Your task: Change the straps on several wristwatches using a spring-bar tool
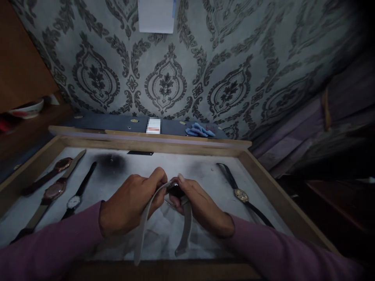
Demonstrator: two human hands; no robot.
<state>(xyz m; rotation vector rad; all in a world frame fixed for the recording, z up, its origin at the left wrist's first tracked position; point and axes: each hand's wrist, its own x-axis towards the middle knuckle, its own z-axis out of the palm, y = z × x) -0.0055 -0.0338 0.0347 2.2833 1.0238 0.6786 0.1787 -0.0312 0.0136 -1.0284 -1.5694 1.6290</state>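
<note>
Between my hands, above the white floor of a wooden tray (146,145), is a wristwatch (176,190) with a pale strap whose two ends hang down. My left hand (133,201) pinches the strap close to the case. Fingers of my right hand (202,201) close around the case, with the thumb along its upper edge. Part of the case is covered by my fingers. To the right lies a watch with a gold-coloured dial (241,195) and black strap. A white-dialled watch (73,201) and two brown-strapped watches, one with a large case (54,190), lie at the left.
A flat black strip (140,153) lies by the tray's back wall. Behind it, a blue cloth (200,130) and a small white box (154,125) rest on a dark blue surface against the patterned wall. A bowl (27,109) stands on a shelf at left.
</note>
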